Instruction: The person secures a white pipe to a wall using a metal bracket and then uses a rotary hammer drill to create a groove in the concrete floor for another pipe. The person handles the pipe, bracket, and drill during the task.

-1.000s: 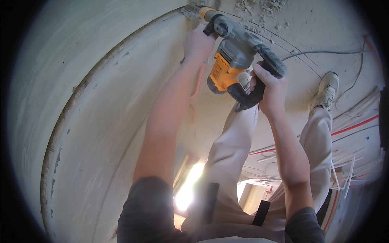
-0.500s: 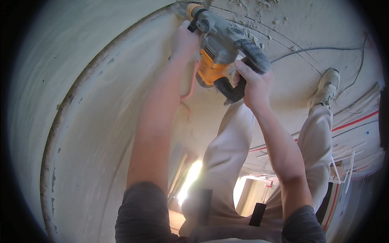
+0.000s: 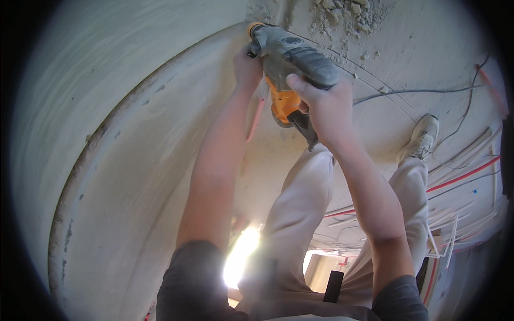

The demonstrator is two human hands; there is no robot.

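A grey and orange rotary hammer is held in both my hands at the upper middle. My left hand is closed around its side handle near the orange front collar. Around the rear grip, my right hand is closed, its thumb lying along the top. The tool's front end points up and left, toward a long groove cut in the pale wall. Whatever bit it carries is hidden at the wall. A dark cable trails off to the right behind the tool.
Broken rubble lies on the dusty floor beyond the tool. A pink-red pipe stands by the wall below my left hand. My shoe is at the right, near the cable. Red conduit and several white pipes lie farther right.
The hammer has turned so that its rear grip sits lower and nearer the wall side. My right hand has shifted slightly left. The view has moved, bringing more rubble into sight.
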